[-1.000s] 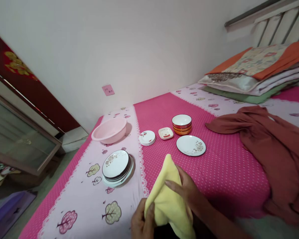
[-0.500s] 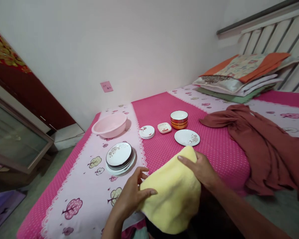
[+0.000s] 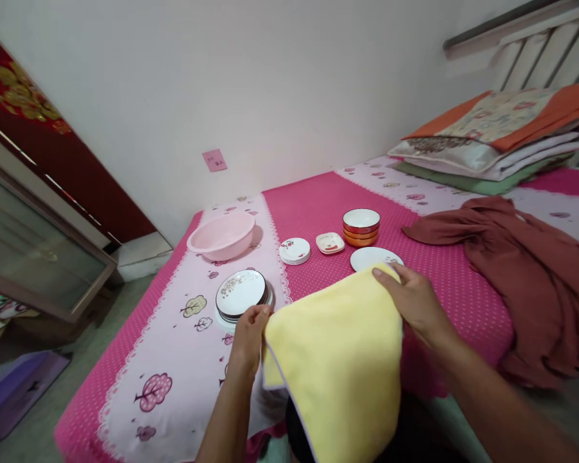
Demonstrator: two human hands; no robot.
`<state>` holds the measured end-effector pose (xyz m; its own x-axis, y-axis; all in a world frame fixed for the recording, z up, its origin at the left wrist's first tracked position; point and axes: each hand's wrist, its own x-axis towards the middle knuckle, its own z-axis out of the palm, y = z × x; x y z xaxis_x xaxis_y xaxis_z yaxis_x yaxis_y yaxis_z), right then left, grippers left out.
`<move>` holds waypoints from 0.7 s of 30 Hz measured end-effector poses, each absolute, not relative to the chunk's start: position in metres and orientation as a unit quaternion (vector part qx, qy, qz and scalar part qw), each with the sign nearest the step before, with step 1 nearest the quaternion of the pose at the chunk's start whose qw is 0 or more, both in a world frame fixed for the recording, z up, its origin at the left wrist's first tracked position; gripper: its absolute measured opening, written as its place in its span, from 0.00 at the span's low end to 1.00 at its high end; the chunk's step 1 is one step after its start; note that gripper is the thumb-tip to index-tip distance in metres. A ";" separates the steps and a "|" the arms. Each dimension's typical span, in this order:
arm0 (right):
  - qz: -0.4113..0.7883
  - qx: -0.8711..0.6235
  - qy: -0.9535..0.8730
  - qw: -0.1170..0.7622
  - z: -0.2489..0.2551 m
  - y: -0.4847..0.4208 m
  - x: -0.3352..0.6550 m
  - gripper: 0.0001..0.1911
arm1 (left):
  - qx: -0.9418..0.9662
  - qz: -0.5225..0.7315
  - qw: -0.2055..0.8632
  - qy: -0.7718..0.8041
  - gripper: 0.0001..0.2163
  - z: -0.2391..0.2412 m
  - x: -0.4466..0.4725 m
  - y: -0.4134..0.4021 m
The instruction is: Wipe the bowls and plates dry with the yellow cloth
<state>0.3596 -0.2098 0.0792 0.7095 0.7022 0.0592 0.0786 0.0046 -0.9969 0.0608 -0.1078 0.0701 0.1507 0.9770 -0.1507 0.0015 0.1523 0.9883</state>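
Note:
A yellow cloth [image 3: 338, 360] hangs spread between my two hands, above the near edge of the bed. My left hand [image 3: 248, 337] pinches its upper left corner, close to a stack of dark-rimmed plates [image 3: 241, 292]. At the upper right corner, my right hand [image 3: 415, 299] grips the cloth with the thumb on top. Just beyond that hand lies a white oval plate [image 3: 374, 257], partly covered by the cloth. Farther back are a stack of small floral plates [image 3: 294, 249], small square dishes [image 3: 330, 242] and stacked orange-red bowls with white insides [image 3: 361, 225].
A pink basin [image 3: 222, 238] sits at the back left of the bed [image 3: 168, 347]. On the right lie a reddish-brown garment [image 3: 506, 257] and a pile of folded bedding and cushions [image 3: 492, 141]. A purple box [image 3: 19, 392] is on the floor at left.
The cloth has been drawn out wider and now hangs lower between my hands. My left hand has closed on its corner and moved up and left. The view has shifted slightly.

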 end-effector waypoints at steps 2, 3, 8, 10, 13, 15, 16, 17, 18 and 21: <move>0.251 -0.689 -0.283 0.618 0.049 -0.194 0.369 0.27 | 0.488 0.470 0.502 0.537 0.26 0.051 0.058 -0.116; 0.263 -0.697 -0.288 0.602 0.034 -0.188 0.373 0.28 | 0.484 0.484 0.472 0.555 0.25 0.040 0.057 -0.124; 0.307 -0.688 -0.340 0.563 -0.016 -0.191 0.396 0.26 | 0.501 0.426 0.457 0.599 0.29 -0.007 0.075 -0.164; 0.337 -0.669 -0.365 0.553 -0.021 -0.196 0.407 0.26 | 0.486 0.400 0.464 0.624 0.32 -0.020 0.085 -0.166; 0.380 -0.639 -0.397 0.537 -0.021 -0.200 0.422 0.27 | 0.456 0.399 0.457 0.651 0.33 -0.034 0.092 -0.158; 0.403 -0.624 -0.401 0.536 -0.022 -0.201 0.430 0.27 | 0.450 0.399 0.462 0.651 0.31 -0.040 0.092 -0.155; 0.411 -0.619 -0.398 0.538 -0.022 -0.202 0.432 0.28 | 0.454 0.399 0.468 0.645 0.30 -0.042 0.091 -0.155; 0.416 -0.617 -0.392 0.541 -0.024 -0.202 0.434 0.28 | 0.461 0.398 0.474 0.636 0.31 -0.043 0.090 -0.157; 0.418 -0.618 -0.386 0.543 -0.025 -0.201 0.434 0.28 | 0.469 0.399 0.476 0.628 0.31 -0.043 0.089 -0.158; 0.437 -0.615 -0.364 0.547 -0.032 -0.193 0.431 0.29 | 0.488 0.412 0.463 0.615 0.31 -0.031 0.087 -0.161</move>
<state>0.4309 -0.1929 -0.0321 0.3534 0.9251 -0.1386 -0.0296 -0.1370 -0.9901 0.0867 -0.1605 -0.0312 -0.0950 0.9814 -0.1666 0.2193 0.1839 0.9582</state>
